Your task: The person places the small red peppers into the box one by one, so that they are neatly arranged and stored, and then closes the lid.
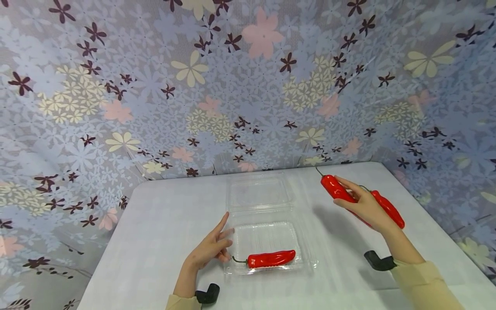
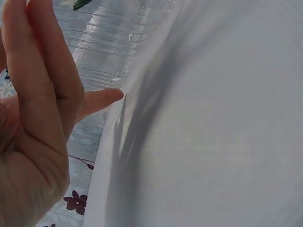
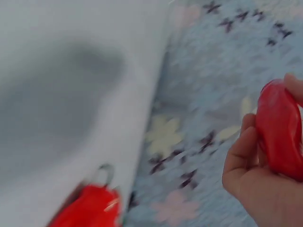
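My right hand (image 1: pixel 368 209) grips a red chili pepper (image 1: pixel 334 186) with a thin green stem, raised over the right side of the table. The right wrist view shows the fingers and thumb round this pepper (image 3: pixel 279 127). A second red pepper (image 1: pixel 389 209) lies on the table just behind that hand, partly covered by it. In the middle, a clear plastic clamshell box (image 1: pixel 263 234) stands with its lid (image 1: pixel 258 193) folded back, and a third red pepper (image 1: pixel 271 259) lies along its near side. My left hand (image 1: pixel 209 247) is at the box's left edge, fingers mostly extended, holding nothing.
A white cloth covers the table (image 1: pixel 155 241). Behind it and at its sides hangs a flower-patterned fabric (image 1: pixel 248 86). Black wrist mounts (image 1: pixel 208 294) sit at both of my wrists.
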`<act>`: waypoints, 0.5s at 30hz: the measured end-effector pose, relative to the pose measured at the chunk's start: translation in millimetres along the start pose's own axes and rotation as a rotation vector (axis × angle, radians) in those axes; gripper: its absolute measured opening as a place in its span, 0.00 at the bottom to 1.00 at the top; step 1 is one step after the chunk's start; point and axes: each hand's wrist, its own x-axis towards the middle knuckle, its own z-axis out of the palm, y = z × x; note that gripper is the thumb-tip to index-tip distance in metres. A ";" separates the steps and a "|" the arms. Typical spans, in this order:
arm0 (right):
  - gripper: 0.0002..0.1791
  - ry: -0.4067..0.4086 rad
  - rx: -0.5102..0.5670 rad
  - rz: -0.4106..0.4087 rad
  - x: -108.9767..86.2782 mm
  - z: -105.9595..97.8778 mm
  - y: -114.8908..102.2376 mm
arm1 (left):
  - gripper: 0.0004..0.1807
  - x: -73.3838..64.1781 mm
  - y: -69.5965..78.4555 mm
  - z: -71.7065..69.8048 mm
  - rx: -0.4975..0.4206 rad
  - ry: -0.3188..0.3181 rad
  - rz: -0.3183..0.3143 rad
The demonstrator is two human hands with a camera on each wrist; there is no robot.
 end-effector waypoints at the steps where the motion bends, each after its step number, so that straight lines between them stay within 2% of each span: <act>1: 0.41 -0.015 0.025 -0.016 1.6 2.2 -7.7 | 0.47 -0.3 -0.1 -0.3 -0.001 0.001 0.001; 7: 0.38 -0.111 0.068 -0.141 11.3 24.5 -45.0 | 0.47 0.0 0.0 -1.6 -0.006 -0.003 0.002; 15: 0.35 -0.319 0.106 -0.276 26.8 72.1 -69.8 | 0.47 0.4 0.3 -2.4 -0.011 -0.002 0.003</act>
